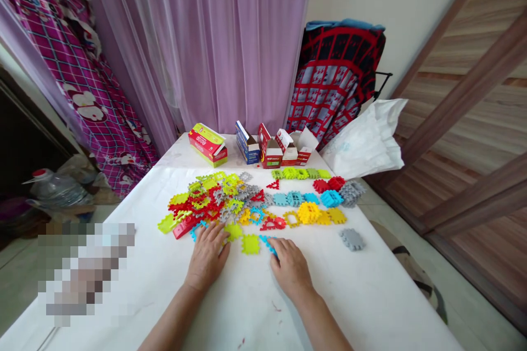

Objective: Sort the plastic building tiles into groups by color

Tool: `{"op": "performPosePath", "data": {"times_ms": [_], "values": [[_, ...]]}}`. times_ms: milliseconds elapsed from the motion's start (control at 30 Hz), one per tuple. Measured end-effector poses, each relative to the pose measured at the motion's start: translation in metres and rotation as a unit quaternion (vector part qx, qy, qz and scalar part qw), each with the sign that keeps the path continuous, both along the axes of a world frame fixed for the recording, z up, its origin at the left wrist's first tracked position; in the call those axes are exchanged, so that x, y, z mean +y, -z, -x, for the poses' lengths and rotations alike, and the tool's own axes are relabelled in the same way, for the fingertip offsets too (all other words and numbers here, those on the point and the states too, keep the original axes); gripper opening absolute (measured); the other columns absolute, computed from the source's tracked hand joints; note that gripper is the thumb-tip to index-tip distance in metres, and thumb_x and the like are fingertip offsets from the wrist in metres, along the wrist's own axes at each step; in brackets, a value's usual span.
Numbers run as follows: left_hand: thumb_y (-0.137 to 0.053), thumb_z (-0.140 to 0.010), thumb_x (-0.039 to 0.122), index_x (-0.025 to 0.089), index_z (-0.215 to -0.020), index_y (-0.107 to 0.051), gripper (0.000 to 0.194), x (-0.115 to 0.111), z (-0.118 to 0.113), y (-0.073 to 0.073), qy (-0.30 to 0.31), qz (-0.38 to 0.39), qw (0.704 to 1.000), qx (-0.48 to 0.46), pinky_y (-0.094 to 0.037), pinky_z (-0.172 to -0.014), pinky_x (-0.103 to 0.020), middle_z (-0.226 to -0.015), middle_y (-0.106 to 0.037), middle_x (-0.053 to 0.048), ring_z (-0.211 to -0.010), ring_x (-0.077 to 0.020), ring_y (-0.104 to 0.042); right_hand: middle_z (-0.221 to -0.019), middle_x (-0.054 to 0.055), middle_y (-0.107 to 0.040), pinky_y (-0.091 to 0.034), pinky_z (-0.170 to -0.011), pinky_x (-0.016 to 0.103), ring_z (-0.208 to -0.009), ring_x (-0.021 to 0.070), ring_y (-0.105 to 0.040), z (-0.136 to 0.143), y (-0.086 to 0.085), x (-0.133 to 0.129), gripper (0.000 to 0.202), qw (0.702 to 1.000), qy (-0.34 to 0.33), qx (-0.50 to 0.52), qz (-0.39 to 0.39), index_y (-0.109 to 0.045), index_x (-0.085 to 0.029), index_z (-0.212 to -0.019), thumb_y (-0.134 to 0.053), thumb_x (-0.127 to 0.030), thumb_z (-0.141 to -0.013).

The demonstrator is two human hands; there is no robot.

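My left hand point(208, 256) lies palm down at the near edge of a mixed heap of notched plastic building tiles point(206, 200). Its fingers are stretched out, with a blue tile point(198, 230) partly under them and a lime green tile point(234, 231) by the fingertips. To the right, my right hand point(290, 266) has its thumb and fingers closed on a blue notched building tile point(267, 242), partly hidden by the fingers. Between the hands sits a flat lime green square tile point(250, 244).
Sorted rows of green tiles point(302, 173), light blue tiles point(295, 198) and yellow tiles point(323, 215) lie beyond my right hand. A grey stack point(352, 239) stands apart at right. Small cartons point(247, 145) and a white bag point(362, 142) line the white table's point(242, 301) far edge.
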State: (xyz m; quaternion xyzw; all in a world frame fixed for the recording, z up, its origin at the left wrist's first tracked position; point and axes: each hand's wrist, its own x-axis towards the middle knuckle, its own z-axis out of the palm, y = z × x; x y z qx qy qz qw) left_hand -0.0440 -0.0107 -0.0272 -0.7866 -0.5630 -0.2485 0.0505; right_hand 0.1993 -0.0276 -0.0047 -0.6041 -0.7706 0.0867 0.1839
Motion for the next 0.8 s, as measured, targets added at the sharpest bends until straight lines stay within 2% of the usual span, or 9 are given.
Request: {"op": "performPosePath", "data": {"times_ms": [100, 233, 433, 800], "values": [[-0.052, -0.088, 0.026, 0.023, -0.102, -0.067, 0.021, 0.000, 0.001, 0.001, -0.002, 0.002, 1.000, -0.006, -0.037, -0.103, -0.054, -0.126, -0.065, -0.009, -0.122, -0.0312, -0.053, -0.100, 0.004, -0.069, -0.042, -0.082, 0.032, -0.096, 0.0229, -0.058, 0.002, -0.012, 0.001, 0.029, 0.997, 0.026, -0.061, 0.038, -0.063, -0.024, -0.110, -0.054, -0.014, -0.085], [-0.052, -0.088, 0.026, 0.023, -0.102, -0.067, 0.021, -0.001, 0.001, 0.002, -0.001, 0.005, 1.000, -0.014, -0.037, -0.103, -0.055, -0.127, -0.064, -0.009, -0.123, -0.0317, -0.052, -0.096, 0.004, -0.070, -0.040, -0.076, 0.028, -0.093, 0.0206, -0.060, 0.003, -0.024, 0.008, 0.017, 0.988, 0.022, -0.116, 0.094, -0.064, -0.023, -0.100, -0.055, -0.017, -0.086], [-0.051, -0.088, 0.025, 0.023, -0.102, -0.067, 0.021, -0.001, 0.002, 0.002, 0.001, 0.010, 1.000, -0.025, -0.038, -0.103, -0.054, -0.127, -0.064, -0.009, -0.123, -0.0321, -0.052, -0.099, 0.004, -0.070, -0.039, -0.075, 0.027, -0.095, 0.0196, -0.062, 0.002, -0.037, 0.010, 0.021, 0.977, 0.008, -0.155, 0.143, -0.064, -0.022, -0.100, -0.053, -0.013, -0.084], [-0.050, -0.088, 0.026, 0.024, -0.101, -0.068, 0.022, -0.001, 0.002, -0.001, -0.002, 0.028, 0.999, -0.035, -0.037, -0.103, -0.056, -0.126, -0.065, -0.009, -0.124, -0.0330, -0.051, -0.098, 0.004, -0.066, -0.039, -0.082, 0.027, -0.096, 0.0189, -0.058, -0.013, -0.025, 0.010, 0.020, 0.985, -0.054, -0.139, 0.083, -0.066, -0.023, -0.095, -0.050, -0.014, -0.088]]}}
